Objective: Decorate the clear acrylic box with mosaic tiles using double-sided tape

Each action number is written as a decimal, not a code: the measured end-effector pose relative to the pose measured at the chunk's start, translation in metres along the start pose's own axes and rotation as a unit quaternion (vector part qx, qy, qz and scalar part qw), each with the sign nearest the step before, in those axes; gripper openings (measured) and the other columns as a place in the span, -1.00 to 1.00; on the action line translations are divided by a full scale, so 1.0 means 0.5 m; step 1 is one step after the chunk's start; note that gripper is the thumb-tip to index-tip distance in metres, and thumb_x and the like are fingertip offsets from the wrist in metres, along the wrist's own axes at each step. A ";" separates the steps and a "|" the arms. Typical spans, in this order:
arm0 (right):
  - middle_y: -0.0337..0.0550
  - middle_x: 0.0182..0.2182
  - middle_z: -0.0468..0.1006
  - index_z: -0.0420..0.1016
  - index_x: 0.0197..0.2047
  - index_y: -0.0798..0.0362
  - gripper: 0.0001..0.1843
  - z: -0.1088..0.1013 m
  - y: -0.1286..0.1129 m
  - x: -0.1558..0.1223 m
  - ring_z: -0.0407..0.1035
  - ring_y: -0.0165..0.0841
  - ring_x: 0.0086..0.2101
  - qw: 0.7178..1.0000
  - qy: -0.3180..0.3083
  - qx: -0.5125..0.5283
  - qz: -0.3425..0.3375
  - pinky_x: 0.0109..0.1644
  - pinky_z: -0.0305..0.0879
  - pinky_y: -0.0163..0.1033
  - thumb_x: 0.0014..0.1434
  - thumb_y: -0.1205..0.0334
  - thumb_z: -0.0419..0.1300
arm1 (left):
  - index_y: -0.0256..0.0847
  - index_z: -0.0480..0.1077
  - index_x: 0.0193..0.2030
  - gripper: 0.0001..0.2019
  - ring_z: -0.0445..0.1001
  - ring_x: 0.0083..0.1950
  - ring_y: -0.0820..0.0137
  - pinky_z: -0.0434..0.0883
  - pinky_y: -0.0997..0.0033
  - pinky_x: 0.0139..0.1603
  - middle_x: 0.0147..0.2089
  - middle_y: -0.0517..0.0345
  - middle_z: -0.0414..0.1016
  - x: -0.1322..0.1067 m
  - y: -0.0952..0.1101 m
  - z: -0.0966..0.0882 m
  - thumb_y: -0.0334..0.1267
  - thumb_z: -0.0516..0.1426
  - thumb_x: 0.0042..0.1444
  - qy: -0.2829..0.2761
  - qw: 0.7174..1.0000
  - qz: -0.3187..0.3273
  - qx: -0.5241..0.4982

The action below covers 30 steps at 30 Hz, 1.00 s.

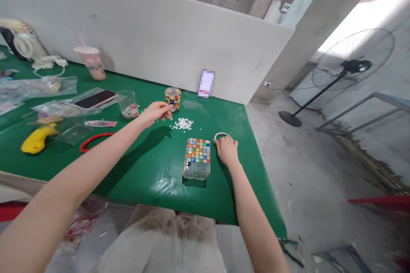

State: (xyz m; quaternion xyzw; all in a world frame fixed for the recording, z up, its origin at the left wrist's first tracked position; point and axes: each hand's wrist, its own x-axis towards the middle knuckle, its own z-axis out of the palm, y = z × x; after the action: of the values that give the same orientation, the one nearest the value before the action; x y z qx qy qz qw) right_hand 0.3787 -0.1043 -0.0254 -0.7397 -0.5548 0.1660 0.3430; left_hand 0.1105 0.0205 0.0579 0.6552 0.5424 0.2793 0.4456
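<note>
Hold the pinched-shut left hand point(159, 111) (contents hidden) low beside the glass jar of coloured tiles point(173, 97); the right hand point(227, 150) rests on the white ring point(221, 135), grip unclear, beside the tile-covered clear box point(197, 158).

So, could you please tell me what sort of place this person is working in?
Probably a small craft workshop: the green worktable holds a clear box covered in coloured mosaic tiles and a pile of loose white tiles, and a pedestal fan stands on the rough concrete floor.
</note>
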 end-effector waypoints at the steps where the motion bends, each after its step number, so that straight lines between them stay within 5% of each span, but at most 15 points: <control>1: -0.13 -0.17 0.53 0.46 -0.14 0.12 -0.72 -0.005 -0.002 0.002 0.44 -0.30 -0.18 1.000 0.004 0.021 -0.003 -0.05 0.38 -0.06 0.28 0.06 0.17 | -0.35 0.44 -0.13 -0.77 0.49 -0.36 0.48 0.44 0.48 -0.41 -0.27 0.08 0.52 -0.017 0.013 0.009 -0.20 0.08 0.32 -0.023 0.999 0.014 -0.035; 3: -0.23 -0.42 0.51 0.44 -0.25 0.10 -0.66 -0.022 -0.011 0.007 0.43 -0.37 -0.41 0.997 0.016 0.077 -0.015 -0.22 0.40 -0.16 0.30 -0.02 0.11 | -0.34 0.48 -0.20 -0.80 0.44 -0.47 0.53 0.35 0.55 -0.52 -0.36 0.09 0.53 -0.053 0.041 0.028 -0.23 0.11 0.28 -0.080 0.991 0.039 -0.100; 6: -0.45 -0.73 0.20 0.31 -0.38 0.00 -0.54 -0.067 -0.048 0.008 0.19 -0.44 -0.68 0.981 0.048 0.180 -0.049 -0.38 0.37 -0.21 0.28 -0.22 -0.03 | -0.28 0.52 -0.28 -0.80 0.43 -0.51 0.53 0.30 0.56 -0.58 -0.43 0.12 0.53 -0.106 0.086 0.052 -0.15 0.23 0.14 -0.157 0.968 0.079 -0.176; 11: -0.50 -0.75 0.18 0.31 -0.35 -0.04 -0.59 -0.164 -0.167 -0.024 0.16 -0.48 -0.69 0.944 0.085 0.291 -0.129 -0.35 0.41 -0.24 0.22 -0.22 0.07 | -0.24 0.48 -0.43 -0.61 0.18 -0.73 0.65 0.18 0.63 -0.68 -0.72 0.31 0.29 -0.165 0.163 0.076 0.08 0.16 0.18 -0.194 0.936 0.133 -0.262; 16: -0.51 -0.78 0.16 0.41 -0.36 -0.03 -0.75 -0.228 -0.264 -0.061 0.09 -0.53 -0.73 0.890 0.088 0.378 -0.238 -0.47 0.35 -0.34 0.28 0.02 0.17 | -0.24 0.49 -0.40 -0.76 0.31 -0.71 0.65 0.26 0.71 -0.69 -0.65 0.32 0.40 -0.196 0.223 0.080 -0.12 0.23 0.18 -0.212 0.893 0.156 -0.365; 24: -0.42 -0.71 0.30 0.49 -0.28 -0.04 -0.84 -0.232 -0.281 -0.084 0.17 -0.55 -0.71 0.888 0.071 0.377 -0.253 -0.67 0.10 -0.41 0.30 0.10 0.17 | -0.21 0.59 -0.33 -0.71 0.55 -0.49 0.57 0.44 0.75 -0.56 -0.43 0.18 0.62 -0.217 0.244 0.073 -0.09 0.15 0.25 -0.261 0.828 0.158 -0.471; 30: -0.42 -0.69 0.33 0.49 -0.30 -0.03 -0.85 -0.222 -0.268 -0.074 0.17 -0.57 -0.72 0.899 0.057 0.364 -0.235 -0.70 0.05 -0.43 0.29 0.13 0.19 | -0.13 0.60 -0.24 -0.86 0.62 -0.37 0.56 0.53 0.76 -0.40 -0.34 0.25 0.66 -0.216 0.231 0.060 -0.41 0.20 0.21 -0.253 0.850 0.178 -0.427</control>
State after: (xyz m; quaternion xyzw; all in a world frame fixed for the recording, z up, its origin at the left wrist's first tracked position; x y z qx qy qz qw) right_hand 0.3413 -0.1549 0.1409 -0.4195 -0.5929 0.2285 0.6483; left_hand 0.1619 -0.0931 0.1595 0.5335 0.1120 0.3822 0.7462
